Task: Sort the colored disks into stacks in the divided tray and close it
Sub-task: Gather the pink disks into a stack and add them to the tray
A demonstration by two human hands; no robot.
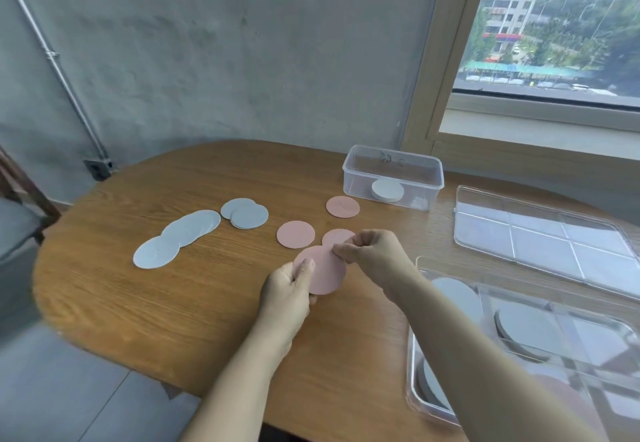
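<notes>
1. Closest to me is the divided tray (414, 389). It's open and sits on the near right part of the table (173, 303). A few compartments already hold whitish-grey stacks. There's also something pinkish in a near compartment, but it's too blurry to call.
2. Just left of the tray, both hands are on the held pink disks (323, 275). The left hand (287, 289) grips the lower edge, thumb curled over the front and fingers behind. The right hand (374, 254) pinches the upper right edge with curled fingertips. Can't tell if that's one disk or several squared together.
3. A bit beyond that, still left of the tray, are three loose pink disks (295, 239) lying flat. One is half hidden behind the right hand.
4. Well left of the tray, the pale grey disks (192, 227) are fanned out in overlapping bunches, not sorted yet.
5. Just beyond the tray, the clear lid (543, 234) lies flat, close to it but not touching.
6. Further back from the tray is a small clear box (393, 175) with a white stack (387, 190) inside.
7. My read is that this is the pink-gathering step, somewhere mid-task. Next would be picking up the remaining pinks onto the held ones and keeping the edges lined up. Then the lot goes into a free compartment of the tray. The greys and the lid come after that.
</notes>
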